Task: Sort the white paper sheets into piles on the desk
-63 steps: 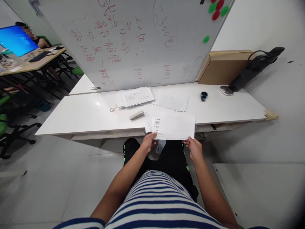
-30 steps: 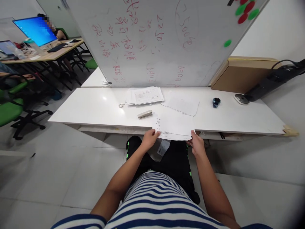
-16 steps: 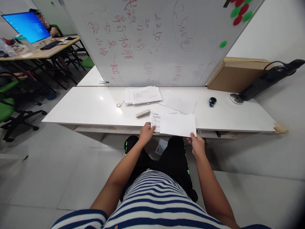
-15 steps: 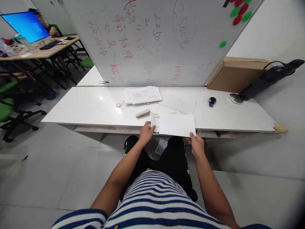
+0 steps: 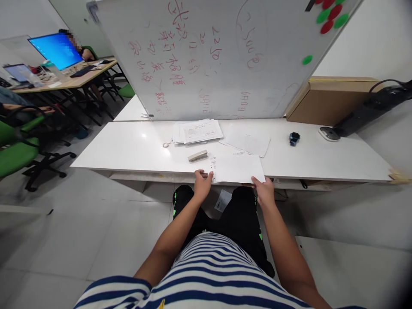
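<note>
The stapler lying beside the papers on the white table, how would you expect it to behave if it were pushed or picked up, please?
The stapler looks rigid and compact, so it would probably lift without flexing. It lies flat on its long side on the glossy white table, so it would likely slide rather than roll or tip. It lies apart from the left hand and the sheet.

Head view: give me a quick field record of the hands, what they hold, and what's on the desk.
left hand: grips the near left corner of the sheet of paper
right hand: grips the sheet's near right corner
sheet of paper: mostly blank, small print at left edge, lying at the front edge of the desk
stapler: on desk, just left of the sheet
paper stack: behind the stapler
loose sheets: behind the held sheet
whiteboard: red writing, stands at desk's back
</note>
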A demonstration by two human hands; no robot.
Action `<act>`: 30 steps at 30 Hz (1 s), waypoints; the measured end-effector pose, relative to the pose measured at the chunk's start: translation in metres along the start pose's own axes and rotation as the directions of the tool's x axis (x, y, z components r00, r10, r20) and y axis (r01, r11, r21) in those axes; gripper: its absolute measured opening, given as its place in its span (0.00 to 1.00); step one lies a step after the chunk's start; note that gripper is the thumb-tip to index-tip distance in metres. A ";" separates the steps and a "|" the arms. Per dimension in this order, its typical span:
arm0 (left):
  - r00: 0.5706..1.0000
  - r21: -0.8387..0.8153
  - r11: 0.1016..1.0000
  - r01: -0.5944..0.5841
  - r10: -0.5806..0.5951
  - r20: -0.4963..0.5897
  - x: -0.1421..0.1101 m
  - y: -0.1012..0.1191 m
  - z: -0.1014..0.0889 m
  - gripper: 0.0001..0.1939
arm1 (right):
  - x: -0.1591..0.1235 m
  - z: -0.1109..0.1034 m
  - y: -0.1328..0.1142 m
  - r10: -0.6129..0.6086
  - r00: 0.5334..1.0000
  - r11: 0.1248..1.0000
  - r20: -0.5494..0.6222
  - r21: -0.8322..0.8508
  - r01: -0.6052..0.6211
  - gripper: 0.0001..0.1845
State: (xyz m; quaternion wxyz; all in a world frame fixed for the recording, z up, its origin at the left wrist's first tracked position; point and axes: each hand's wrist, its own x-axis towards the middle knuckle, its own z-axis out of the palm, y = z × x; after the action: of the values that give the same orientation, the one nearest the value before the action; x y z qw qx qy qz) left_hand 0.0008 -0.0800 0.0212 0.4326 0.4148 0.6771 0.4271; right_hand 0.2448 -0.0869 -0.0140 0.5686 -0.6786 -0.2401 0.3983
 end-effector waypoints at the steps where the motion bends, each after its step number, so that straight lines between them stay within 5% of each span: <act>1: 0.999 -0.040 0.999 0.026 -0.025 0.020 0.002 0.000 0.002 0.27 | -0.003 0.004 0.000 0.008 1.000 1.000 -0.008 0.018 -0.008 0.25; 7: 0.999 -0.157 0.987 0.012 -0.005 0.045 -0.002 -0.006 0.008 0.35 | -0.017 0.008 -0.006 0.037 0.999 0.998 -0.040 -0.049 -0.039 0.32; 10: 0.994 -0.180 0.984 -0.012 0.032 0.107 -0.014 -0.009 0.005 0.35 | -0.021 -0.006 -0.004 0.083 0.995 0.996 0.046 -0.042 -0.081 0.30; 15: 0.937 -0.294 0.931 0.218 -0.116 0.329 -0.033 -0.015 -0.009 0.30 | -0.031 -0.031 0.011 0.213 0.958 0.976 0.195 -0.004 -0.216 0.25; 20: 0.879 -0.270 0.910 0.314 -0.171 0.446 -0.021 -0.021 -0.022 0.29 | -0.039 -0.032 0.014 0.251 0.936 0.968 0.246 -0.088 -0.237 0.25; 25: 0.874 -0.195 0.936 0.292 -0.179 0.452 -0.003 -0.027 -0.025 0.29 | -0.044 -0.021 0.012 0.290 0.858 0.952 0.424 -0.217 -0.214 0.35; 30: 0.897 -0.208 0.935 0.286 -0.186 0.400 -0.006 -0.038 -0.026 0.27 | -0.054 -0.012 0.016 0.347 0.823 0.936 0.450 -0.224 -0.273 0.28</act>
State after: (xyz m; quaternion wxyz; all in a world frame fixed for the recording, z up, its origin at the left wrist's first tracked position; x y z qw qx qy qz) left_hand -0.0293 -0.1026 -0.0059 0.6534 0.3418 0.5655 0.3694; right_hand 0.2216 -0.1394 -0.0146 0.3656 -0.6282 -0.2895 0.6228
